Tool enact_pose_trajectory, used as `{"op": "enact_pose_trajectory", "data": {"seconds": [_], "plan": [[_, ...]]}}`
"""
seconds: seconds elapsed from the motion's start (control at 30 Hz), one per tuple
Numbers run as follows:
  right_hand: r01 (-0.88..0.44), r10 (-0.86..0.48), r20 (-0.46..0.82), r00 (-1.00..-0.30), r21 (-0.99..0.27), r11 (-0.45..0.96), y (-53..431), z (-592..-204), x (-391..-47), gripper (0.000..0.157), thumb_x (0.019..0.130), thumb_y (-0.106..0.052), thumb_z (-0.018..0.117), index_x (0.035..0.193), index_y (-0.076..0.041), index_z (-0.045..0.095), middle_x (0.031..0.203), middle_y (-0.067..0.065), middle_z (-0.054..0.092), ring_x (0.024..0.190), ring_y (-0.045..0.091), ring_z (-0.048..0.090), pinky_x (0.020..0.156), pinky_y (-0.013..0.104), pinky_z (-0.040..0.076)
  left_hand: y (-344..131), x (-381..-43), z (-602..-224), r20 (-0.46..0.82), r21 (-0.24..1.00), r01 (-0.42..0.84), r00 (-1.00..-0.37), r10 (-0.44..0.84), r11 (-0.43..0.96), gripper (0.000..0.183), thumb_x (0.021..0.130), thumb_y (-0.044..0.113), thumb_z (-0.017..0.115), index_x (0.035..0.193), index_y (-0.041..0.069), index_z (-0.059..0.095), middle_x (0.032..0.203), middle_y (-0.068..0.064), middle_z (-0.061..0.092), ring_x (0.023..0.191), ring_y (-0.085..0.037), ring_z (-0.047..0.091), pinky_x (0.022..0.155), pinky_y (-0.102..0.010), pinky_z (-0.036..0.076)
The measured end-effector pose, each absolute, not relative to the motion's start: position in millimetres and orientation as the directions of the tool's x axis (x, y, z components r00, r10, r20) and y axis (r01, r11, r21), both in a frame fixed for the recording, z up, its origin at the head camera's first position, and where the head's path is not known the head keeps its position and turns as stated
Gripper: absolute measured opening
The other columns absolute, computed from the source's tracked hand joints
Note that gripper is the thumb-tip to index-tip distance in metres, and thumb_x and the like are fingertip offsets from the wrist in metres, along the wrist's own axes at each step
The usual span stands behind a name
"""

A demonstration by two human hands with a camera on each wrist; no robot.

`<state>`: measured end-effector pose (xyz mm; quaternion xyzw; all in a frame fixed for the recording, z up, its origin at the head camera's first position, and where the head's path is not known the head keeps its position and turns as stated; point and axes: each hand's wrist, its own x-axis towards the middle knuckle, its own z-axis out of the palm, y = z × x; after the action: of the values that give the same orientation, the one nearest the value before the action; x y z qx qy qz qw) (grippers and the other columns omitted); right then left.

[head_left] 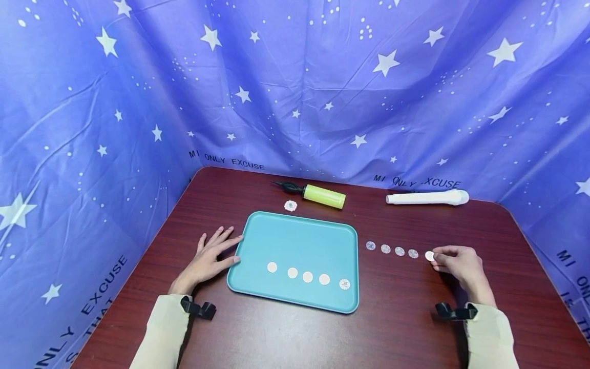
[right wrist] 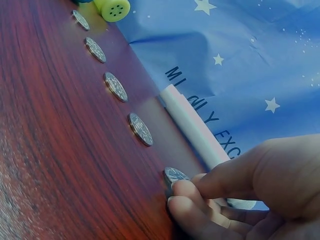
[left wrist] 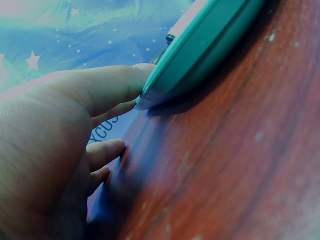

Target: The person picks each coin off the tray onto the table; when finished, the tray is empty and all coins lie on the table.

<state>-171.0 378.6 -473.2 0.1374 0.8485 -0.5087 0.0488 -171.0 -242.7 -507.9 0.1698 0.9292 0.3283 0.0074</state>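
My right hand [head_left: 461, 264] pinches a silver coin [right wrist: 175, 174] between thumb and fingers at the right end of a row. Several more coins [head_left: 399, 251] run leftward from it in a line on the table; the right wrist view shows them lying flat, with a raised pattern. My left hand [head_left: 212, 259] lies spread at the left side of a teal tray [head_left: 295, 224], thumb and index fingertips right at its rim. Inside the tray, several pale round discs [head_left: 308, 277] form another row, with a patterned disc [head_left: 344, 284] at its right end.
Behind the tray lies a hand pump [head_left: 324, 197] with a lime-green barrel and black nozzle. Close to it is a small pale scalloped disc [head_left: 290, 205]. A white microphone-shaped object [head_left: 427, 198] rests at the back right. Blue star-printed cloth [head_left: 299, 92] encloses the table's back and sides.
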Motion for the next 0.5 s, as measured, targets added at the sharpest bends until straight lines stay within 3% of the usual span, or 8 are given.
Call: {"op": "enact_pose_trajectory", "data": {"seconds": [0.5], "plan": [[0.227, 0.185, -0.146, -0.972, -0.791, 0.569, 367, -459, -167, 0.029, 0.097, -0.001, 0.056, 0.114, 0.021, 0.062, 0.08, 0.005, 0.075, 0.062, 0.0, 0.069, 0.062, 0.025, 0.061, -243, -172, -507, 0.089, 0.614, 0.306, -0.943, 0.321, 0.727, 0.059, 0.09, 0.038, 0.071, 0.145, 0.024, 0.055, 0.163, -0.016, 0.034, 0.155, -0.044, 0.016, 0.117, -0.071, -0.005]]}}
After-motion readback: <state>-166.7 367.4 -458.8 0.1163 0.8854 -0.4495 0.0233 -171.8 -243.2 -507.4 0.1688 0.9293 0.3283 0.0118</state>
